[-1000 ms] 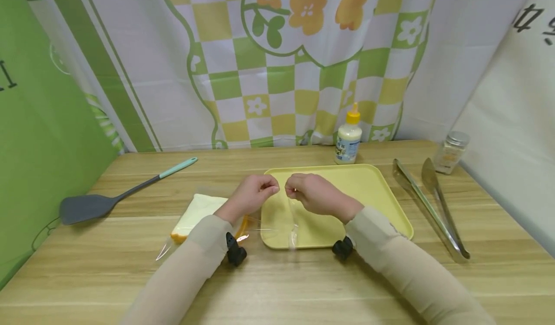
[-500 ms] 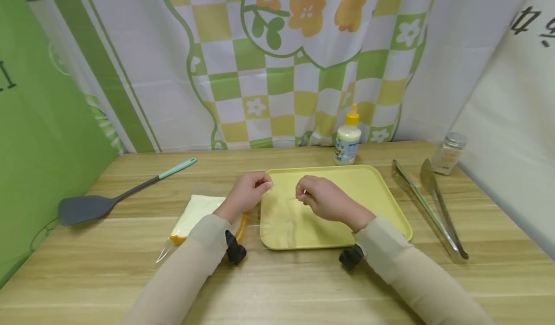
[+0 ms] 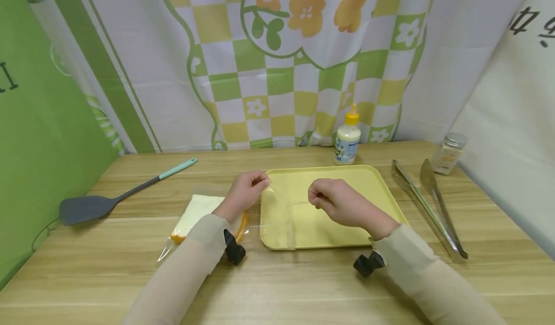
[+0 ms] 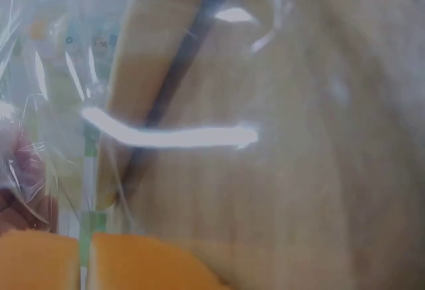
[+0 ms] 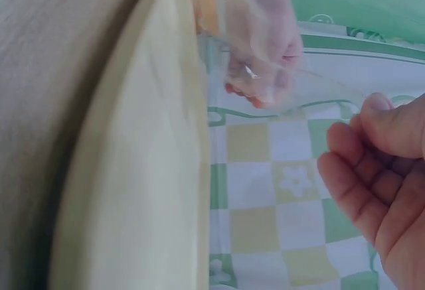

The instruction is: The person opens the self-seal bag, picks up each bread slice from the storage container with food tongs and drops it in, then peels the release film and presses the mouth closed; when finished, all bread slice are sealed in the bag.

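Observation:
A clear plastic bag (image 3: 277, 228) with white bread (image 3: 197, 214) in it lies left of centre, its loose end reaching over the yellow tray (image 3: 338, 236). My left hand (image 3: 246, 193) pinches the bag near the tray's left edge. Over the middle of the tray, my right hand (image 3: 338, 202) has thumb and forefinger together. In the right wrist view, a thin clear strand runs from the right hand (image 5: 392, 170) to the bag beside the left hand (image 5: 262, 44). Orange crusts of two slices (image 4: 146, 263) show in the left wrist view. My left forearm hides part of the bread.
A grey spatula (image 3: 91, 208) lies at the left. Behind the tray stands a squeeze bottle (image 3: 347, 142) with a yellow cap. Metal tongs (image 3: 433, 211) rest at the right, near a glass jar (image 3: 451, 154). A patterned curtain (image 3: 277, 74) hangs behind the table.
My right hand has moved right, away from the left hand, drawing out the thin strand. My left hand has shifted slightly left, still pinching the bag.

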{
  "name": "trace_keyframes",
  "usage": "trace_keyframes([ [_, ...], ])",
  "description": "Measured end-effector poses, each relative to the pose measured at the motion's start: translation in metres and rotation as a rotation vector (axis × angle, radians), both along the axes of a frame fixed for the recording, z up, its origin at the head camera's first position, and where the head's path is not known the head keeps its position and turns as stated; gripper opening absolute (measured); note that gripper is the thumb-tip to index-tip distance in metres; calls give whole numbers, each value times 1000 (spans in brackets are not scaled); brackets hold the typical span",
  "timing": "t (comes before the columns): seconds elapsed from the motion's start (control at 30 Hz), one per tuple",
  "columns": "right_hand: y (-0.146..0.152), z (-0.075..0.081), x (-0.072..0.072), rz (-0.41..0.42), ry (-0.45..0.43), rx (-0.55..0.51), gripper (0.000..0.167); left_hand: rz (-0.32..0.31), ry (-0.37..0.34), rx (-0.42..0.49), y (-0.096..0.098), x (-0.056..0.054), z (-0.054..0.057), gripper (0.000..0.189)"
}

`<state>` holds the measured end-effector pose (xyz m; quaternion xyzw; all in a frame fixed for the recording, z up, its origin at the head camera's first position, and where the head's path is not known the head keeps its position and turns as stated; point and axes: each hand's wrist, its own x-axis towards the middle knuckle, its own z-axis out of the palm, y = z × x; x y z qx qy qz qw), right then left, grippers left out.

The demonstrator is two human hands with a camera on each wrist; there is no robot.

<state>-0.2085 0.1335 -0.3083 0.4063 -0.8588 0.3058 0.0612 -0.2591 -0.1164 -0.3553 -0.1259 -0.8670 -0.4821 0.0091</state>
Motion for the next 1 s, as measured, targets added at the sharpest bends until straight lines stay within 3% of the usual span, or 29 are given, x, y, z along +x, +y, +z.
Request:
trace_keyframes([
  [0.13, 5, 5, 4, 29, 10, -41, 21, 40, -24, 42, -5, -2, -3, 19],
  [0.4, 15, 13, 12, 105, 124, -134, 25, 85, -34, 68, -10, -2, -3, 19],
  [0.53, 24, 16, 14, 185, 154, -220, 29, 119, -46, 101, -12, -3, -5, 20],
  [0.73, 38, 20, 14, 341, 121, -319, 27, 186, -24, 117, -12, -5, -4, 17],
  [1.0, 57, 33, 24, 333, 96, -329, 16, 222, 2, 141, -15, -10, -6, 16],
])
